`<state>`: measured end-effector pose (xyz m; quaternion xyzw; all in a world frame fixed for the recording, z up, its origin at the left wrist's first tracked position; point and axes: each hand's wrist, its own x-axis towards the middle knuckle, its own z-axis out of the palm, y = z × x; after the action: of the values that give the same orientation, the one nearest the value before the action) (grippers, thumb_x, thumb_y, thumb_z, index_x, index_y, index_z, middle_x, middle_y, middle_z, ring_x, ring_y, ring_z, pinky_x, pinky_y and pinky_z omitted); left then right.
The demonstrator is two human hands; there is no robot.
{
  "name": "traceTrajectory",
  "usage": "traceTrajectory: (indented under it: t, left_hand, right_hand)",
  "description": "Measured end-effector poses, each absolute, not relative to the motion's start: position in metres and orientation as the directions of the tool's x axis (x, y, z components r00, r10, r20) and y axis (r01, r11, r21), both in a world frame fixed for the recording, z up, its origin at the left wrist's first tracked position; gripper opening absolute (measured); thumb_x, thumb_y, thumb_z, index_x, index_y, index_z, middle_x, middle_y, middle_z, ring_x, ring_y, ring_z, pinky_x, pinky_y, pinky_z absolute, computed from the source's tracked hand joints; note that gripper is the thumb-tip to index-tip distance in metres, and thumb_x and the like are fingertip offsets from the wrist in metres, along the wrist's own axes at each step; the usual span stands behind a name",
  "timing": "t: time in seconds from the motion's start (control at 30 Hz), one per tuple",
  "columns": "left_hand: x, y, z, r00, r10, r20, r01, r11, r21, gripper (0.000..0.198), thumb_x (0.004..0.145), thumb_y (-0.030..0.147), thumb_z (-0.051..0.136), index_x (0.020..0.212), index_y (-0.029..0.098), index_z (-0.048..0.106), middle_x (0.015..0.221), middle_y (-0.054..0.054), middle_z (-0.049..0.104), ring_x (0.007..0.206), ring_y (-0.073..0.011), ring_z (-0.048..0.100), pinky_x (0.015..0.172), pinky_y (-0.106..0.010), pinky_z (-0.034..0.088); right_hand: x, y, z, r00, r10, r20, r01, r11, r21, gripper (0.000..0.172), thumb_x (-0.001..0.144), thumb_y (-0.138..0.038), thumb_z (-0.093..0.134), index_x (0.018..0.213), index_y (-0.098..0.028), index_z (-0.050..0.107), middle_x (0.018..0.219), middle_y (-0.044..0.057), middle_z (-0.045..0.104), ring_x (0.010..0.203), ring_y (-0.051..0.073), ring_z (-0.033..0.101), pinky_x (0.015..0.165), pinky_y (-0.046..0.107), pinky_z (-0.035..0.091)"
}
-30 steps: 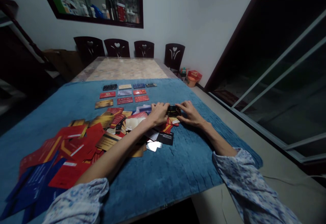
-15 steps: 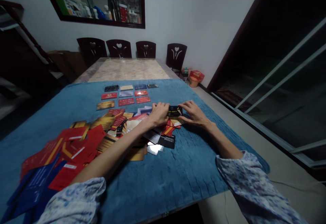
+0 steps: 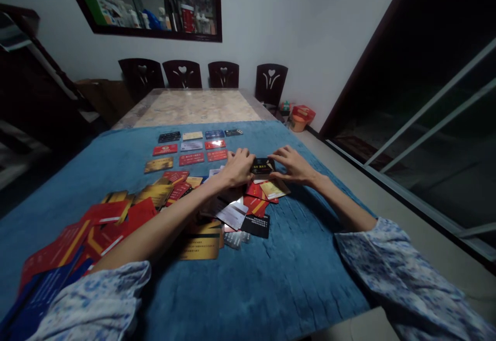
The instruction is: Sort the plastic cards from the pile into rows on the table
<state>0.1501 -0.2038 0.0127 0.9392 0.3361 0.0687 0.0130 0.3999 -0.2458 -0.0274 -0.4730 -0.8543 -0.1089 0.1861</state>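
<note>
A black card [image 3: 262,166] with yellow print is gripped at its two short ends, above the right edge of a card pile. My left hand [image 3: 239,168] closes on its left end, and my right hand [image 3: 292,166] pinches its right end between thumb and fingers. Below the hands lie a gold card [image 3: 275,189], red cards [image 3: 256,205], a silvery card [image 3: 232,214] and a black card with white print [image 3: 256,225]. Part of the pile is hidden behind my left forearm.
Beyond the pile, cards are laid in rows, among them a gold card [image 3: 158,165] and a red card [image 3: 165,150]. Red envelope-like packets [image 3: 112,212] and blue ones [image 3: 46,289] spread at left. A blue cloth [image 3: 251,279] covers the near table; chairs [image 3: 271,83] stand behind.
Both hands, with the black card between them, have shifted slightly left and up in view. More of the gold card below and of the pile's near edge now shows.
</note>
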Motion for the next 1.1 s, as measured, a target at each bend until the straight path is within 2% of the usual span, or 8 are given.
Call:
traceTrajectory:
  t: [0.2, 0.33, 0.53, 0.83, 1.1]
  left_hand:
    - [0.152, -0.188, 0.014, 0.767, 0.632, 0.114, 0.624, -0.775, 0.096, 0.036, 0.083, 0.027, 0.067, 0.117, 0.016, 0.063, 0.127, -0.017, 0.058, 0.122, -0.0363, 0.048, 0.100, -0.055, 0.040]
    - [0.151, -0.174, 0.015, 0.767, 0.632, 0.107, 0.630, -0.774, 0.054, 0.037, 0.084, 0.029, 0.066, 0.118, 0.015, 0.064, 0.128, -0.017, 0.058, 0.122, -0.0360, 0.048, 0.102, -0.058, 0.038]
    - [0.150, -0.154, 0.015, 0.764, 0.633, 0.124, 0.636, -0.772, 0.026, 0.032, 0.083, 0.030, 0.066, 0.113, 0.017, 0.066, 0.125, -0.016, 0.060, 0.122, -0.0360, 0.048, 0.101, -0.059, 0.039]
    - [0.151, -0.123, 0.016, 0.741, 0.666, 0.083, 0.671, -0.740, -0.052, 0.033, 0.085, 0.030, 0.063, 0.115, 0.017, 0.067, 0.129, -0.018, 0.060, 0.126, -0.0363, 0.048, 0.099, -0.056, 0.041]
    - [0.152, -0.090, 0.010, 0.730, 0.677, 0.088, 0.682, -0.729, -0.054, 0.031, 0.082, 0.028, 0.066, 0.111, 0.017, 0.069, 0.129, -0.017, 0.060, 0.126, -0.0377, 0.046, 0.100, -0.057, 0.040]
  right_hand:
    - [0.403, -0.221, -0.025, -0.520, 0.762, 0.387, 0.830, 0.557, 0.018, 0.052, 0.089, -0.054, 0.066, 0.131, -0.022, 0.067, 0.116, 0.016, 0.066, 0.103, 0.032, 0.052, 0.083, 0.047, 0.049]
    - [0.404, -0.204, -0.023, -0.546, 0.753, 0.367, 0.818, 0.574, 0.039, 0.053, 0.089, -0.056, 0.066, 0.129, -0.020, 0.068, 0.115, 0.017, 0.066, 0.101, 0.032, 0.052, 0.081, 0.046, 0.049]
    - [0.402, -0.177, -0.021, -0.558, 0.753, 0.349, 0.814, 0.579, 0.051, 0.048, 0.088, -0.053, 0.070, 0.125, -0.023, 0.069, 0.112, 0.014, 0.066, 0.101, 0.030, 0.051, 0.082, 0.043, 0.048]
    - [0.395, -0.139, -0.010, -0.585, 0.776, 0.235, 0.810, 0.574, 0.121, 0.045, 0.086, -0.044, 0.070, 0.122, -0.017, 0.069, 0.111, 0.017, 0.064, 0.101, 0.030, 0.049, 0.082, 0.039, 0.044]
    - [0.386, -0.112, -0.002, -0.545, 0.827, 0.135, 0.836, 0.527, 0.151, 0.043, 0.086, -0.036, 0.070, 0.122, -0.014, 0.068, 0.118, 0.018, 0.062, 0.106, 0.030, 0.049, 0.083, 0.037, 0.041]
